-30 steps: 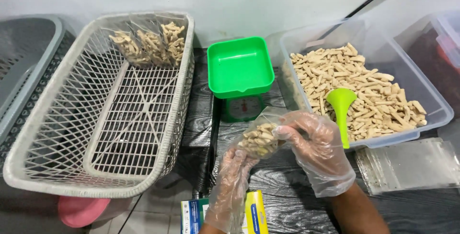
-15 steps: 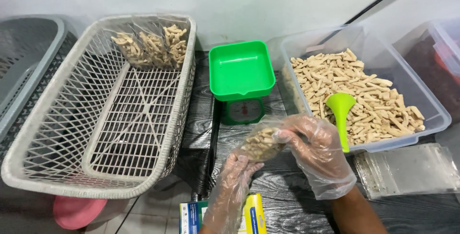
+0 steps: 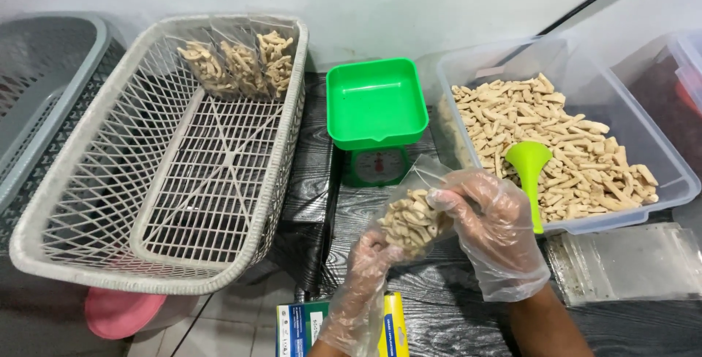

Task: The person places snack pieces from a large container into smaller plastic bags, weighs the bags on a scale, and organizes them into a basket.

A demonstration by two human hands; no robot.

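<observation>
Small clear bag of pale snack sticks held just above the dark worktop, in front of the green scale. Left hand, in a loose plastic glove, cupped under the bag's lower corner, grip closed on it from below. Right hand, also gloved, pinching the bag's upper edge between thumb and fingers, grip narrow and closed on the film.

Probably light, soft and floppy: thin film, likely slippery against gloves, contents brittle and apt to snap if squeezed. Best taken by the empty top edge, with support beneath the filled part.

To the right, a clear tub of loose sticks with a green scoop in it; nearer, a stack of empty bags. To the left, a white lattice basket with filled bags at its far end.
</observation>
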